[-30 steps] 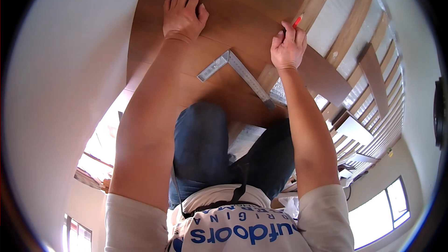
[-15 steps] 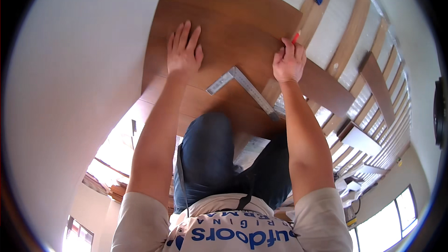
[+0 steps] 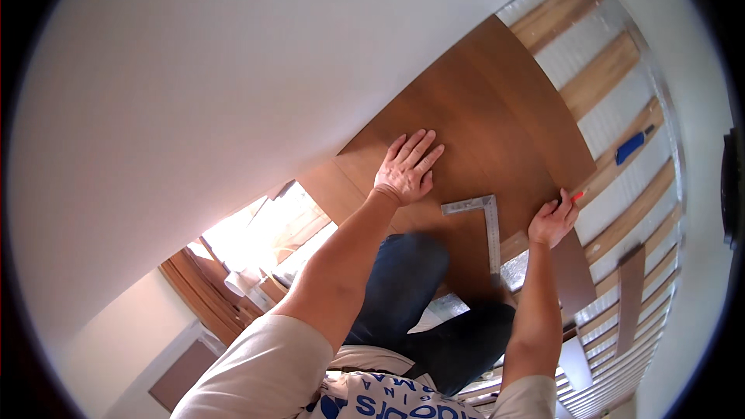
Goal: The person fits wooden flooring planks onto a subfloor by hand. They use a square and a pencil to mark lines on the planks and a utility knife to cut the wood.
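My left hand [image 3: 409,167] lies flat on the brown wooden floorboards [image 3: 485,124], fingers spread, not far from the white wall. At the boards' right edge my right hand [image 3: 553,219] has its fingers curled round a red pencil [image 3: 577,196], whose end sticks out past the knuckles. Between my hands a metal try square [image 3: 492,233] rests on the boards, its long ruled arm pointing toward my knees. Farther right, a blue-handled tool [image 3: 630,149] lies on a batten; its exact kind is hard to make out.
Wooden battens [image 3: 613,105] run over silvery sheeting along the right side. A loose brown board [image 3: 630,299] lies across them. The white wall [image 3: 256,93] borders the boards on the left. Stacked brown planks [image 3: 209,295] are at the lower left.
My view has turned, so the boards, square and blue-handled tool appear rotated clockwise and lower. Both hands stay on the boards, and the pencil is still in my right hand.
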A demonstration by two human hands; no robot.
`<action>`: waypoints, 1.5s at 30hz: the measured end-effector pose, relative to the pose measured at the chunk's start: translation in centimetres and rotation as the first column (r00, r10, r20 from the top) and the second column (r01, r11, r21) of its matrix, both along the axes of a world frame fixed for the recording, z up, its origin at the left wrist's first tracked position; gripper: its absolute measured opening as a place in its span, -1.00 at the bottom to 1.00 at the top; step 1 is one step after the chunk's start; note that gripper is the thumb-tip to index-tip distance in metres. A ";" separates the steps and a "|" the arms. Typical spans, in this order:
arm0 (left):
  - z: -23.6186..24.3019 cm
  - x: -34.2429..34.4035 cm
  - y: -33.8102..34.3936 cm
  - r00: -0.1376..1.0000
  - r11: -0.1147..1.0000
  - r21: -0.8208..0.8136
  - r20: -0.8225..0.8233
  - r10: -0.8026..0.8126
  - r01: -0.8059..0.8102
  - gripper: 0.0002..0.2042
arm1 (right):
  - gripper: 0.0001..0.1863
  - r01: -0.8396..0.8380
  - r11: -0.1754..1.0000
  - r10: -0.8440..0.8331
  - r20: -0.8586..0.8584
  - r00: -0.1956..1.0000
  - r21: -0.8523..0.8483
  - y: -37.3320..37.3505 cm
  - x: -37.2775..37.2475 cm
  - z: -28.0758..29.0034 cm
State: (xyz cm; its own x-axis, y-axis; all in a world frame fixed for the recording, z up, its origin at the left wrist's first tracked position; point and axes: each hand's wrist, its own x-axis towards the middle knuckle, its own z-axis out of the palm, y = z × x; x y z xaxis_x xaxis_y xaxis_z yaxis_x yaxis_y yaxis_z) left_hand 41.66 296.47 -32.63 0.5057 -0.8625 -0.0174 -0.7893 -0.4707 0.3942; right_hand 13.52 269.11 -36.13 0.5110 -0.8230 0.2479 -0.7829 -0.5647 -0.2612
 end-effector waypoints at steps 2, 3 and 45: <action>-0.1 0.2 0.0 0.999 0.999 -0.029 0.022 0.042 -0.041 -0.39 | -0.63 0.006 1.000 -0.006 -0.013 1.000 -0.015 0.3 0.0 0.0; -0.2 0.4 0.1 0.999 0.999 -0.026 0.031 0.018 -0.017 -0.39 | -0.63 0.002 1.000 -0.002 -0.004 1.000 -0.020 0.5 0.0 -0.1; -0.2 0.0 0.4 1.000 0.999 -0.033 0.019 0.001 -0.001 -0.40 | -0.64 -0.026 0.999 0.025 -0.017 1.000 -0.044 0.3 0.0 -0.2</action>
State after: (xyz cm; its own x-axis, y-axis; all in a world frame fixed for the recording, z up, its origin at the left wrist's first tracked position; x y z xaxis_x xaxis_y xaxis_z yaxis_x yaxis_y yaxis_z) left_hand 41.61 296.83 -32.85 0.5066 -0.8619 0.0212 -0.7964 -0.4584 0.3944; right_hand 13.54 269.36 -36.30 0.5358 -0.7984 0.2748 -0.7722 -0.5950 -0.2229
